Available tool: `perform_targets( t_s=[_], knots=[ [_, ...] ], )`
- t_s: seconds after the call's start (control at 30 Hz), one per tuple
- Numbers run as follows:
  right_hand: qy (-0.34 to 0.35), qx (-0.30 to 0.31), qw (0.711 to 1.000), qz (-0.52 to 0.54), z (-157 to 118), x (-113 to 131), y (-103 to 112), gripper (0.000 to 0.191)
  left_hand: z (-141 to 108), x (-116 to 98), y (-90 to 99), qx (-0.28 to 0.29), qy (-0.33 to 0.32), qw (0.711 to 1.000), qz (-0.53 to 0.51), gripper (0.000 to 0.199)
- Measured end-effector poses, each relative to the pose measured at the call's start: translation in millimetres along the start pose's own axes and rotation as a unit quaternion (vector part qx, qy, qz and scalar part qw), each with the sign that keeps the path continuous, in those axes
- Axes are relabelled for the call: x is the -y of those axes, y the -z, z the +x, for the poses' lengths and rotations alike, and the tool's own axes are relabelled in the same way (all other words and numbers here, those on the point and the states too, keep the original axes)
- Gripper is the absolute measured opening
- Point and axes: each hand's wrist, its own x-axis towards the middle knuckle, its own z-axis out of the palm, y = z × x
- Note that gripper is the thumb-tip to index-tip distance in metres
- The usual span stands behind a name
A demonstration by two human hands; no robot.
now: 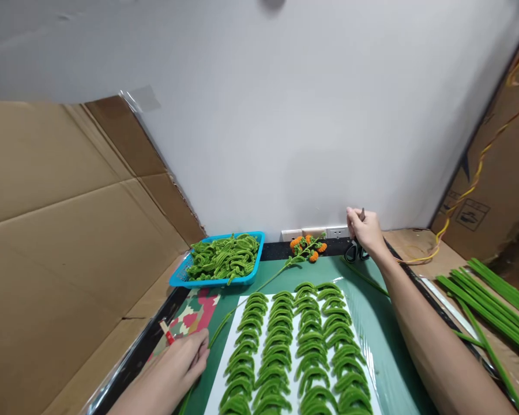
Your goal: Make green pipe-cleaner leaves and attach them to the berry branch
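Observation:
My left hand (179, 369) is at the lower left, fingers curled closed on a thin green stem (218, 331). This stem runs up toward a sprig (307, 249) with orange fuzzy heads and green leaves. A red-banded wooden stick end (168, 333) shows beside that hand. At the back right, my right hand (367, 229) is raised, its fingers closed on a slim dark tool (362, 214). Black scissor handles (355, 252) show just below it; I cannot tell whether they belong to that tool. Between my arms, a white sheet (237, 323) carries columns of curved green fuzzy pieces (278, 334).
A blue basket (242, 280) heaped with green fuzzy pieces (222, 256) stands back left. Long green stems (493, 308) lie at the right. Cardboard panels (69, 242) flank the green mat (281, 271). A yellow twisted cord (471, 190) hangs on the right, with sockets (337, 232) behind.

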Motion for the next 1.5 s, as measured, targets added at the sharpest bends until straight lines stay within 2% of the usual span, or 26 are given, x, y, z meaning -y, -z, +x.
perform_targets(
  t_s=[0.13, 0.23, 0.33, 0.43, 0.57, 0.67, 0.77, 0.9, 1.0, 1.07, 1.23, 1.3, 1.4, 1.5],
  knots=[
    [-0.015, 0.076, 0.997, -0.015, -1, -4, 3, 0.065, 11, -14, 35.8, -0.024, -0.031, 0.999, -0.038, 0.032],
    [-0.02, 0.114, 0.993, -0.005, -1, -4, 1, 0.075, 24, -36, 67.0, -0.05, -0.074, 0.992, -0.092, 0.036],
    [-0.009, 0.109, 0.994, -0.006, -1, 2, -4, 0.078, 36, -68, 97.8, -0.091, -0.131, 0.967, -0.2, 0.034],
    [0.009, 0.08, 0.997, -0.019, 1, 15, -4, 0.077, 46, -103, 123.5, -0.137, -0.202, 0.923, -0.297, 0.026],
    [0.031, 0.046, 0.998, -0.038, 1, 40, 2, 0.075, 54, -129, 140.9, -0.197, -0.272, 0.879, -0.338, 0.022],
    [0.048, 0.027, 0.998, -0.037, -2, 63, 5, 0.071, 61, -130, 138.6, -0.244, -0.284, 0.833, -0.407, 0.022],
    [0.06, 0.026, 0.998, -0.022, -10, 90, 2, 0.067, 68, -124, 130.1, -0.245, -0.284, 0.799, -0.469, 0.024],
    [0.065, 0.067, 0.994, 0.055, -33, 128, -10, 0.06, 70, -119, 122.7, -0.188, -0.297, 0.794, -0.495, 0.026],
    [0.072, 0.118, 0.99, -0.008, -52, 157, -19, 0.052, 68, -123, 119.6, -0.111, -0.304, 0.774, -0.544, 0.023],
    [0.08, 0.122, 0.987, -0.064, -64, 174, -24, 0.047, 66, -130, 116.3, -0.073, -0.314, 0.754, -0.573, 0.021],
    [0.125, 0.121, 0.984, -0.027, -89, 205, -36, 0.031, 61, -149, 101.8, -0.064, -0.337, 0.706, -0.619, 0.024],
    [0.137, 0.13, 0.982, 0.005, -97, 210, -39, 0.028, 58, -154, 95.9, -0.051, -0.344, 0.704, -0.619, 0.023],
    [0.147, 0.135, 0.978, 0.06, -105, 212, -42, 0.033, 54, -159, 89.0, -0.024, -0.346, 0.716, -0.606, 0.02],
    [0.151, 0.128, 0.98, 0.022, -106, 214, -47, 0.037, 52, -163, 84.4, -0.006, -0.344, 0.731, -0.589, 0.019]
  ],
)
